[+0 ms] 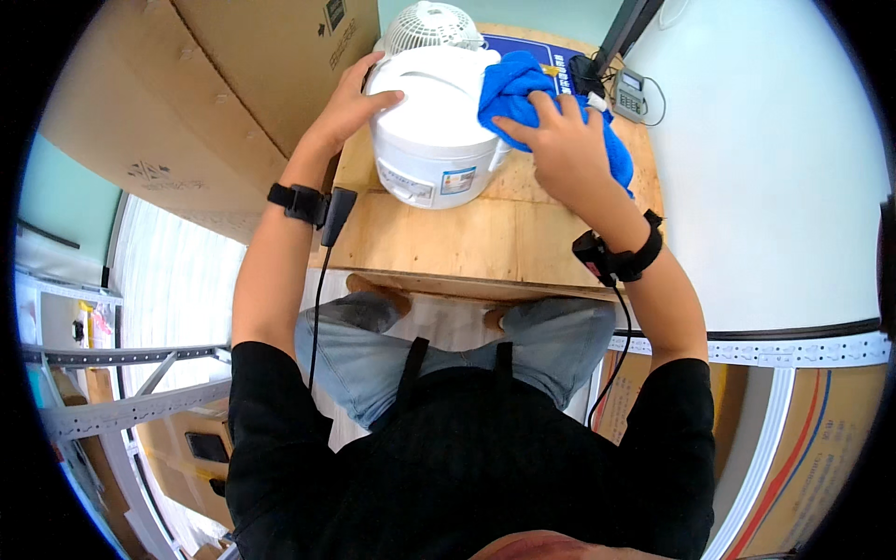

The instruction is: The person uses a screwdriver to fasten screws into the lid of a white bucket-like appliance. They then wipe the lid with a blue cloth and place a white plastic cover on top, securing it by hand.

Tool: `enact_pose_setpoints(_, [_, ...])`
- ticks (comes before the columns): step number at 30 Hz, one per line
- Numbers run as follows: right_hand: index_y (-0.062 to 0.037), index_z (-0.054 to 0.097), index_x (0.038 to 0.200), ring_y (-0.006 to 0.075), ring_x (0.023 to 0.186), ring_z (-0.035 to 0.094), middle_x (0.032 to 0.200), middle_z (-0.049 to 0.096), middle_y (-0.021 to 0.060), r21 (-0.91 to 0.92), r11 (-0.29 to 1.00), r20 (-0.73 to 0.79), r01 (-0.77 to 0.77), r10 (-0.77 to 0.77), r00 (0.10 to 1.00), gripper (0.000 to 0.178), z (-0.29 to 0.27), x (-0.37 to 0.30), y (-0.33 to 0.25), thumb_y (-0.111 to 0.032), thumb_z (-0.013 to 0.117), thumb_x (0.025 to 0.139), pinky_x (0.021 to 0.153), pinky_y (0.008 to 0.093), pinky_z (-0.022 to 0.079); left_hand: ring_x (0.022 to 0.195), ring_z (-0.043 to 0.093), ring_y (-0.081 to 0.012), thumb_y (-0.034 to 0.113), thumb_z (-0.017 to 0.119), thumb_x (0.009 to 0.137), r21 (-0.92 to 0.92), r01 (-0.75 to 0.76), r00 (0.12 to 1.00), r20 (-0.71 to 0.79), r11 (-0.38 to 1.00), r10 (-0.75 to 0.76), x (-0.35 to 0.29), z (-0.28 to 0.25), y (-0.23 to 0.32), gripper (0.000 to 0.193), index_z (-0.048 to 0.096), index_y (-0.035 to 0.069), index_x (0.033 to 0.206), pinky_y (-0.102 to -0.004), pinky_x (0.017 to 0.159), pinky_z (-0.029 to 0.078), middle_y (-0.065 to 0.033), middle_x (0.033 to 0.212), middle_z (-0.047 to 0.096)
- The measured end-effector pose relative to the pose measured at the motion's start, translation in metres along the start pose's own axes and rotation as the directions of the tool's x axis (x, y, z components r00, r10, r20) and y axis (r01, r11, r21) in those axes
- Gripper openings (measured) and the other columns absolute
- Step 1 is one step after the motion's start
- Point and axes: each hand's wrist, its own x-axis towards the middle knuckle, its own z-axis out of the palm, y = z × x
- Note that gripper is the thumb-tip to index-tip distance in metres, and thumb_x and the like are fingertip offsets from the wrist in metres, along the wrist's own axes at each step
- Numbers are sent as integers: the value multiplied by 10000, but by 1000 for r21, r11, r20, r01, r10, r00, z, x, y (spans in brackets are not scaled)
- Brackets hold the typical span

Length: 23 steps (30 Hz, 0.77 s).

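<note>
A white rice cooker point(434, 140) with a rounded lid, a front panel and a small label stands on the wooden table. My left hand point(353, 105) holds its left side, thumb lying on the lid and the other fingers round the edge. On the right, my right hand point(565, 145) grips a bunched blue cloth point(511, 89), part of which presses against the lid's right side. The rest of the cloth hangs beyond my wrist. My right palm hides some of it.
Behind the cooker is a white fan point(432, 26) with a round grille. A small grey keypad device point(630, 93) with a cable sits at the far right of the wooden table point(420, 245). Large cardboard boxes point(159, 103) rise on the left, and a metal shelf point(140, 406) stands lower left.
</note>
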Motion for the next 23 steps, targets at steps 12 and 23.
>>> enact_pose_setpoints(12, [-388, 655, 1243, 287, 1072, 516, 1231, 536, 69, -87, 991, 148, -102, 114, 982, 570, 5, 7, 6, -35, 629, 796, 857, 517, 413, 1182, 561, -282, 242, 780, 810, -160, 169, 978, 151, 972, -145, 6, 17, 20, 746, 392, 105, 1433, -356, 967, 485, -177, 1308, 552])
enact_pose_setpoints(23, [-396, 661, 1249, 287, 1141, 505, 1303, 527, 89, -124, 975, 370, -184, 218, 903, 605, -1, 24, 19, -5, 631, 788, 924, 540, 422, 1362, 326, -378, 425, 788, 778, 281, 60, 998, -21, 958, -56, -53, 42, 31, 956, 268, 72, 1497, -505, 1134, 292, -250, 1415, 316])
